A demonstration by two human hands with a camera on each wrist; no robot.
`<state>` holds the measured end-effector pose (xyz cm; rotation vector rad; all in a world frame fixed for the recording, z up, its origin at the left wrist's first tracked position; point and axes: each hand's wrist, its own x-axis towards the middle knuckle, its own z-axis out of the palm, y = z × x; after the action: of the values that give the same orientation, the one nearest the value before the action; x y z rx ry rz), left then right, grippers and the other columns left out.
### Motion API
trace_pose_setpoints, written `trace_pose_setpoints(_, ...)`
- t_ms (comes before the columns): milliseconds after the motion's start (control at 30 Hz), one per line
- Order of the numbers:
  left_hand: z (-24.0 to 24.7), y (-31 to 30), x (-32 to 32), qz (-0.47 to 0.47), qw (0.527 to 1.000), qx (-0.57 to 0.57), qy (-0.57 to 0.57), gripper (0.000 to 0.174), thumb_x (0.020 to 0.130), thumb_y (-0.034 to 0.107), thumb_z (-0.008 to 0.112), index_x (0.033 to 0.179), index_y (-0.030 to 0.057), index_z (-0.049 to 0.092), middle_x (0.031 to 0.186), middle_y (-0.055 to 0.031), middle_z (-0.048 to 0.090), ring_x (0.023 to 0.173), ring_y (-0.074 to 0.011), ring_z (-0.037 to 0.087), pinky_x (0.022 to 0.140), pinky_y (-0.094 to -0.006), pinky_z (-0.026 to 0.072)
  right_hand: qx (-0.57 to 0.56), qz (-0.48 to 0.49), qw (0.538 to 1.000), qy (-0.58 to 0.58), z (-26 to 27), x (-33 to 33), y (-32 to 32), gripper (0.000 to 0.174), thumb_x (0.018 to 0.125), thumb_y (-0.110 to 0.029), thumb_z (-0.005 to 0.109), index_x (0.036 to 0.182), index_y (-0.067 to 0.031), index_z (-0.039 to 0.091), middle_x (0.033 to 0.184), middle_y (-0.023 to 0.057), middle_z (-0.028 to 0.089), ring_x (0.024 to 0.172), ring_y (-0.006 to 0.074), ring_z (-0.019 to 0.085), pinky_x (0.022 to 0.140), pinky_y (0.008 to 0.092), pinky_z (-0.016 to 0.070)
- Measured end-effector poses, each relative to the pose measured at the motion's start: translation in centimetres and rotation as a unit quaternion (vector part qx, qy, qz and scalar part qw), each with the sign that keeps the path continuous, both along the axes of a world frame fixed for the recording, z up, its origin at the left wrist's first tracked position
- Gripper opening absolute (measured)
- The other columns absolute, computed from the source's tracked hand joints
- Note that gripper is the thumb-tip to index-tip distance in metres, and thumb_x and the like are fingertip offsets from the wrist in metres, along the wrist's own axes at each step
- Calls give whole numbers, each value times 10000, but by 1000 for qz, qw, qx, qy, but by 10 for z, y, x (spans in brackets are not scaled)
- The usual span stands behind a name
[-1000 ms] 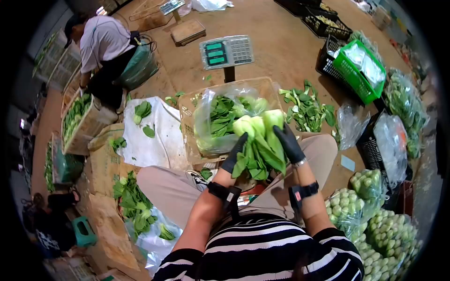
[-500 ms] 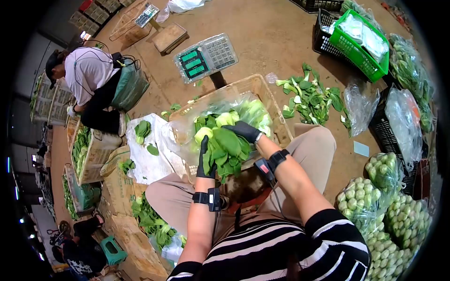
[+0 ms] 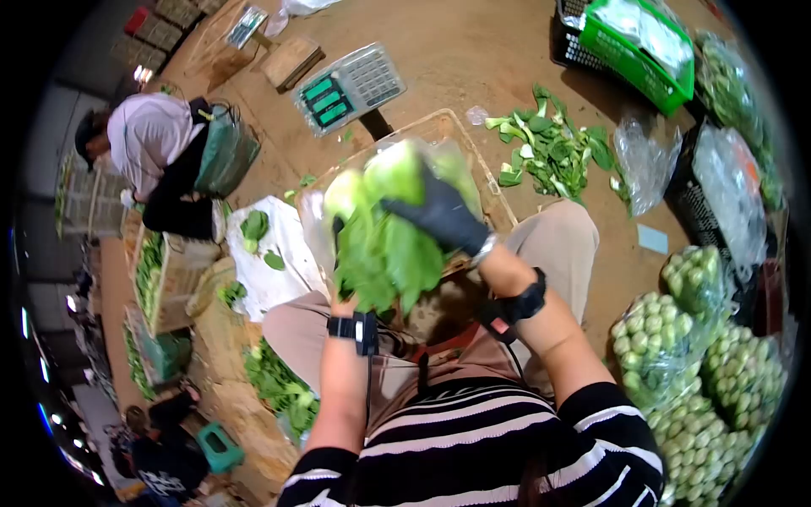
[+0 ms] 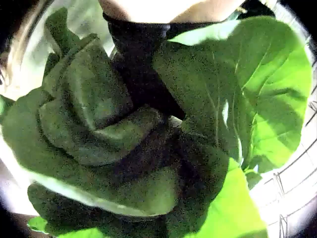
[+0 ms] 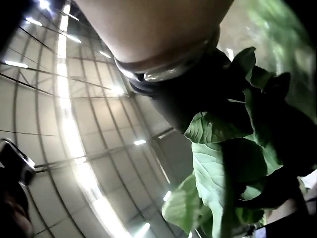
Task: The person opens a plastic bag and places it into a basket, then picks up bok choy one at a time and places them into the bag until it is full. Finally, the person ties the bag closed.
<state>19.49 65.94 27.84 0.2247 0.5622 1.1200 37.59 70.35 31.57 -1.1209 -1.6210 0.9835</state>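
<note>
A bunch of bok choy, pale stems away from the body and leaves toward it, is held up over a plastic crate. My black-gloved right hand grips it from the right, thumb lying across the leaves. The left hand, also gloved, holds the left side; in the head view the leaves hide nearly all of it. Big green leaves fill the left wrist view. Leaves also hang below the right glove in the right wrist view. Motion blurs the stems.
A digital scale display stands behind the crate. Loose greens lie on the floor to its right, and a white sheet to its left. Bagged vegetables sit at lower right, a green basket at upper right. Another person sits at left.
Both hands have shifted left with the bok choy, which was first held in front of the crate's right side. The right hand has swung over the bunch. The head view has turned.
</note>
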Motion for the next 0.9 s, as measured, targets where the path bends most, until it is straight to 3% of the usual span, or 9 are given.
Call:
trace_pose_setpoints(100, -26, -17, -48, 39, 998, -32, 46, 393, 844, 321, 488, 1132, 53, 487, 1070, -95, 555, 948, -217, 541, 854, -335, 427, -226, 86, 968, -60, -23, -48, -4, 633, 742, -426, 591, 1176, -7, 400, 1059, 192, 532, 960, 304, 524, 831, 326, 406)
trace_pose_setpoints(300, -20, 15, -84, -14, 991, -86, 102, 382, 844, 320, 488, 1118, 54, 501, 1059, -96, 560, 933, -216, 547, 840, -330, 435, -190, 123, 910, 347, -131, -112, 7, 493, 767, -341, 583, 1069, 36, 485, 941, 130, 582, 863, 244, 551, 780, 322, 424)
trace_pose_setpoints(367, 19, 45, -41, -73, 963, -146, 216, 335, 842, 290, 499, 1088, 64, 521, 999, -92, 579, 870, -205, 565, 790, -307, 457, -418, 29, 745, 519, -138, -112, 8, 397, 754, -284, 616, 1025, -8, 529, 947, 80, 572, 849, 194, 532, 743, 291, 429)
trace_pose_setpoints(433, 14, 83, -31, -146, 938, -139, 283, 311, 826, 233, 533, 1087, 63, 520, 985, -83, 583, 863, -193, 568, 762, -308, 471, -386, -57, 624, 677, -170, -127, 17, 491, 724, -241, 670, 1115, -48, 446, 1007, 100, 544, 845, 220, 523, 708, 349, 455)
trace_pose_setpoints(500, 36, 107, 14, -179, 875, -43, 448, 308, 809, 178, 561, 1089, 58, 515, 992, -74, 581, 849, -183, 573, 752, -310, 478, -408, -143, 585, 686, -173, -108, 25, 558, 718, -190, 682, 1165, -52, 379, 1023, 103, 529, 836, 231, 520, 712, 378, 460)
trace_pose_setpoints(633, 10, 165, 45, -388, 813, -110, 420, 245, 760, 202, 625, 925, 25, 591, 799, -60, 627, 694, -164, 598, 647, -274, 493, -296, -247, 544, 745, -175, -79, 30, 490, 775, -110, 614, 1176, -64, 335, 1083, 94, 479, 866, 220, 504, 722, 356, 459)
trace_pose_setpoints(700, -8, 191, 75, -505, 716, 2, 482, 340, 727, 268, 649, 937, 9, 583, 818, -76, 625, 700, -175, 596, 662, -277, 481, -261, -224, 543, 766, -196, -77, 31, 464, 791, -101, 590, 1166, -46, 322, 1097, 102, 458, 916, 225, 483, 779, 351, 433)
trace_pose_setpoints(767, -26, 221, 95, -591, 439, 291, 611, 444, 665, 316, 692, 954, 1, 572, 865, -106, 621, 745, -211, 593, 704, -318, 466, -218, -414, 753, 463, -176, -65, 27, 487, 803, -117, 578, 1183, 6, 299, 1137, 132, 435, 989, 245, 449, 861, 335, 374)
trace_pose_setpoints(900, -72, 218, 108, -354, 204, 454, 792, 450, 482, 373, 732, 733, 21, 609, 784, -190, 596, 761, -340, 574, 703, -387, 467, -326, -435, 817, 193, -205, -59, 26, 627, 848, -330, 477, 1261, 50, 196, 1209, 237, 379, 1092, 319, 402, 908, 347, 317)
